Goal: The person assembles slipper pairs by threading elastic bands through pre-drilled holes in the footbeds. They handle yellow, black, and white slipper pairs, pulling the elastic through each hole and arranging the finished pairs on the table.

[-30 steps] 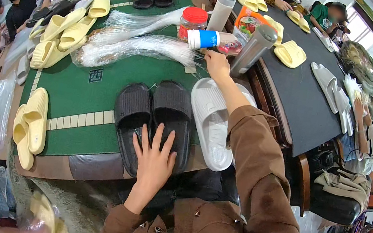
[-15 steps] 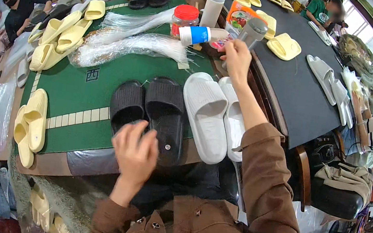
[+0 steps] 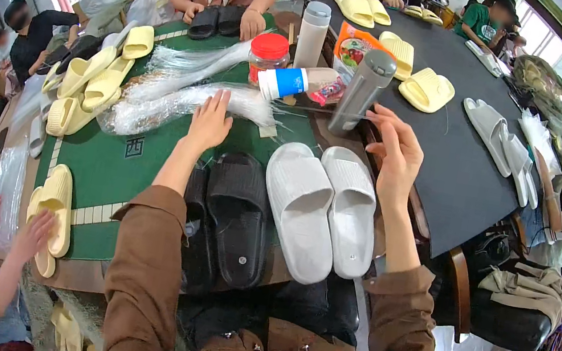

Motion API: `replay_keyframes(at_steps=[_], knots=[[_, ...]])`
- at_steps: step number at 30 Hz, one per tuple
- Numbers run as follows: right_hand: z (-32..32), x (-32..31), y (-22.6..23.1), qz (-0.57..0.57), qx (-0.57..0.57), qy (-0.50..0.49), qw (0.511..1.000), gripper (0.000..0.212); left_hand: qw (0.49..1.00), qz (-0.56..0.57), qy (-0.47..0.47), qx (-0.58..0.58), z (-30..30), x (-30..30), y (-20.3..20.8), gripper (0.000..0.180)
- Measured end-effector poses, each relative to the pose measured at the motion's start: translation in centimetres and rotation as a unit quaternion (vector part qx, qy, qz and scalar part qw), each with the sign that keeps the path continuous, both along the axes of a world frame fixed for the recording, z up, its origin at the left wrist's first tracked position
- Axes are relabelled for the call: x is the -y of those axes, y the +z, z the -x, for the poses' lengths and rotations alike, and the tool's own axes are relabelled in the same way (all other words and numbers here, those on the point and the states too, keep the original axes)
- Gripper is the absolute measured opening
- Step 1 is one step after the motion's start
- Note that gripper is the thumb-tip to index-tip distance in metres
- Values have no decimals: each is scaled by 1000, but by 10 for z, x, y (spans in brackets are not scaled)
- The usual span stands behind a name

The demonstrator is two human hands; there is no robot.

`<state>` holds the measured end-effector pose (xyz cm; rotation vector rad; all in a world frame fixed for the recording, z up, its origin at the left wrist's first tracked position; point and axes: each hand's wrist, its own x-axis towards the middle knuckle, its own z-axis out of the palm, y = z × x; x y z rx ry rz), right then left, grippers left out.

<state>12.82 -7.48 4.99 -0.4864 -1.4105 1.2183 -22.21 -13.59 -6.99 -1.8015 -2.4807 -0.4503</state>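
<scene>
My left hand [image 3: 210, 120] lies with fingers stretched out on the near bundle of clear plastic strands [image 3: 161, 99]. Between the fingertips of my right hand [image 3: 395, 149] is a thin clear strand [image 3: 328, 112], stretching left toward the bundle's end, in front of a grey bottle [image 3: 364, 93]. Below my hands sit a pair of black slippers [image 3: 239, 206] and, to their right, a pair of white slippers [image 3: 298, 208]. My left forearm partly covers the left black slipper.
A red-lidded jar [image 3: 268, 56], a tipped blue-and-white cup [image 3: 283, 83] and a pale bottle [image 3: 312, 33] stand beyond the bundle. Yellow slippers [image 3: 57, 195] lie at the left, near another person's hand [image 3: 32, 235]. Across the green table [image 3: 96, 179], someone holds black slippers [image 3: 217, 21].
My left hand went from over the black slippers forward to the bundle. My right hand moved right and down, drawing the strand. At the left, another person's hand reached the yellow slippers.
</scene>
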Motion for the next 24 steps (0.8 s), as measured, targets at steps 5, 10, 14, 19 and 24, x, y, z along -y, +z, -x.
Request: replay_keyframes(at_steps=[5, 10, 14, 19, 24], knots=[[-12, -3, 0, 116, -145, 80, 979, 9, 996, 80, 28, 14, 1, -12, -23, 63], [2, 2, -6, 77, -58, 72, 993, 16, 996, 72, 25, 37, 0, -12, -23, 61], [-23, 18, 36, -57, -176, -35, 982, 17, 997, 76, -3, 29, 17, 3, -27, 61], [-63, 48, 80, -91, -290, -75, 950, 18, 997, 63, 9, 36, 5, -2, -16, 58], [-48, 78, 68, 35, -218, 87, 971, 15, 980, -168, -81, 66, 2, 32, 20, 33]])
